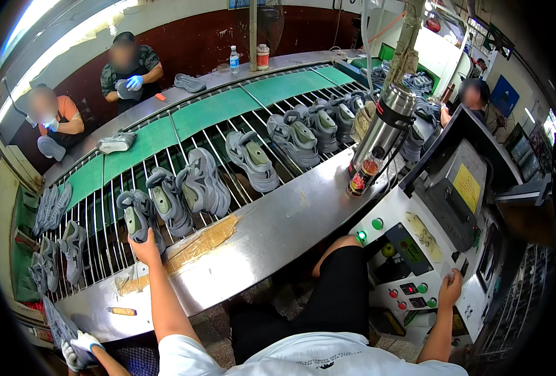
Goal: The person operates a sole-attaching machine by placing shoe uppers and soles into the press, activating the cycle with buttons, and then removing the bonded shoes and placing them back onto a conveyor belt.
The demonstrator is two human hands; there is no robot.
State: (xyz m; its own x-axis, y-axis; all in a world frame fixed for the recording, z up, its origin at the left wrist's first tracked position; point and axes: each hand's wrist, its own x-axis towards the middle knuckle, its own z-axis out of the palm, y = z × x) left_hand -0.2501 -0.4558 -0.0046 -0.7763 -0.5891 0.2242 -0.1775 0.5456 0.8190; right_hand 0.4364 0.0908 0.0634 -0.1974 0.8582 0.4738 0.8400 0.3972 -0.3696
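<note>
My left hand [145, 247] is closed round the near end of a grey sneaker [138, 216] at the front of the metal roller rack [111, 235]. Pale green forms show in the openings of this shoe and of several others. Just right of it stand a second grey sneaker [169, 202] and a third grey sneaker [206, 183]. Over on the right, my right hand [451, 288] is curled at the edge of a white machine panel [438, 266] with green and red buttons. Whatever lies inside those fingers is hidden.
A steel ledge [278, 222] edges the rack, with a wooden-handled tool [122, 311] on it. A steel flask [384, 122] and a drink bottle [360, 178] stand near the machine. A green belt [206, 113] runs behind. Other people work around; gloved hands [83, 348] hold a shoe at lower left.
</note>
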